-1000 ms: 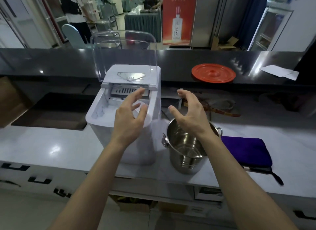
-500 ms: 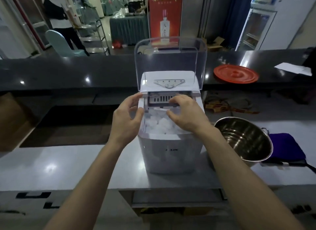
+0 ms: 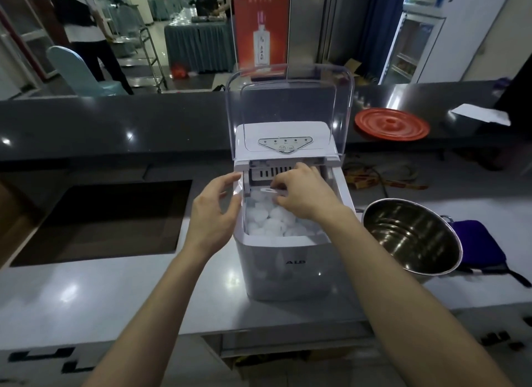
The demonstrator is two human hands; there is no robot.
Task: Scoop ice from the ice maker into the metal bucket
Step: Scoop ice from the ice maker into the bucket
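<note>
Now | right hand (image 3: 305, 196) pinching white scoop (image 3: 268, 190) | left hand (image 3: 214, 213) fingers (image 3: 230, 179) spread on ice maker (image 3: 288, 268) rim | metal bucket (image 3: 411, 242), purple cloth (image 3: 479, 242) right.

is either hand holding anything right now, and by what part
The right hand pinches what looks like a white scoop by its handle, above the ice. The left hand holds nothing; its fingers lie by the ice maker, at the left rim.

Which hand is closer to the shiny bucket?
Right. The right hand pinches a scoop inside the ice maker, beside the bucket; the left hand is by its far wall.
</note>
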